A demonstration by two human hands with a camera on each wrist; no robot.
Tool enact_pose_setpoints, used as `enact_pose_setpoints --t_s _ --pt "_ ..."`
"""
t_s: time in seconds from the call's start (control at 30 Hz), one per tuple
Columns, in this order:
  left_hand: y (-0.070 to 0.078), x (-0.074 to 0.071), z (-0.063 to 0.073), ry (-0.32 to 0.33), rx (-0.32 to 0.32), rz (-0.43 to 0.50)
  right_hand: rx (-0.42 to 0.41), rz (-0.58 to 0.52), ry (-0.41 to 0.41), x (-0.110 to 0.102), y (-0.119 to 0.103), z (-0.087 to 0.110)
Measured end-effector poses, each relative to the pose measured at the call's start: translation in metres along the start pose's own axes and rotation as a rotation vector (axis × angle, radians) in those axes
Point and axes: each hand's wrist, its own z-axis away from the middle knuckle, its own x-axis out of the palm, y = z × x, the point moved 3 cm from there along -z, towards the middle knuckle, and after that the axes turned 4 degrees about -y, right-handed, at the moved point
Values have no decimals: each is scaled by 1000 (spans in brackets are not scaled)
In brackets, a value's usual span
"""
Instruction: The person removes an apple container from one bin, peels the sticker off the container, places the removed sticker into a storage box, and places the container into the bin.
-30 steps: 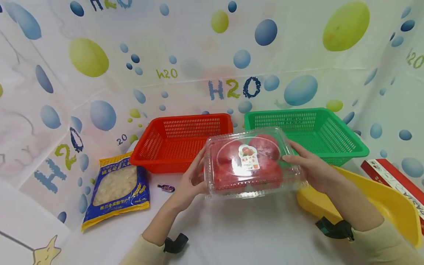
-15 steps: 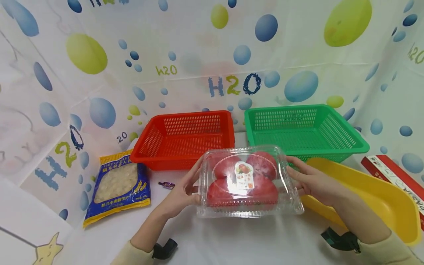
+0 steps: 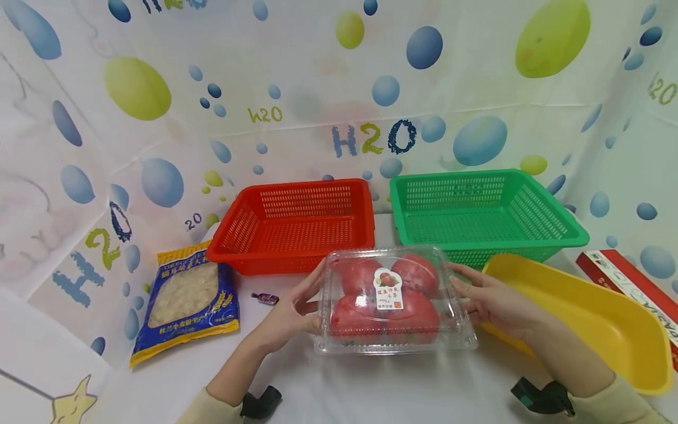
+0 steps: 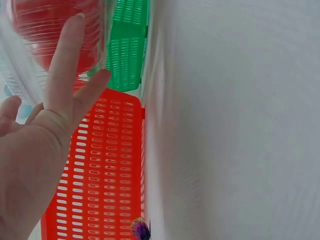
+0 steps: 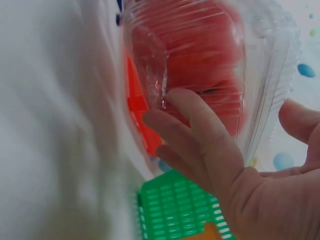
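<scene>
Between both hands, in the head view, is a clear plastic box [image 3: 365, 347] of large round red fruit [image 3: 357, 315], with a white label [image 3: 389, 288] on its lid. My left hand [image 3: 288, 315] grips the box's left end, and my right hand [image 3: 500, 303] grips the right end. Each wrist view shows fingers against the box's ribbed side or underside; in the left wrist view the left hand [image 4: 45, 135] has its fingers spread there. The right wrist view shows the right hand [image 5: 235, 170] with its thumb by the rim. The box is held above the white tabletop.
Behind the box stand a red basket [image 3: 302, 262] and a green basket [image 3: 492, 241]. To the right lie a yellow tray [image 3: 582, 318] and a red-and-white pasta box [image 3: 630, 288]. A blue-and-yellow pasta bag [image 3: 185, 294] and a small purple packet [image 3: 265, 298] lie to the left.
Both hands have brought the fruit box down and slightly left, nearer the person, most of it in the first half second. The baskets, bag and tray stay put.
</scene>
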Motion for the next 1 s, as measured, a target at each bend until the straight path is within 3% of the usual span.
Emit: enact_pose_setpoints --t_s 0.17,0.33,0.5,0.8,1.0 --pt "-2 1 0 -17 -27 20 9 -16 16 0 5 1" --pt "-7 3 1 -19 -94 80 19 -6 22 0 8 2" --pt "-11 3 2 -25 -96 116 35 0 16 4 10 0" --pt "-20 -1 2 -45 -81 129 65 81 218 20 21 -12" --pt "-23 -4 1 -54 -105 91 88 118 240 22 24 -14"
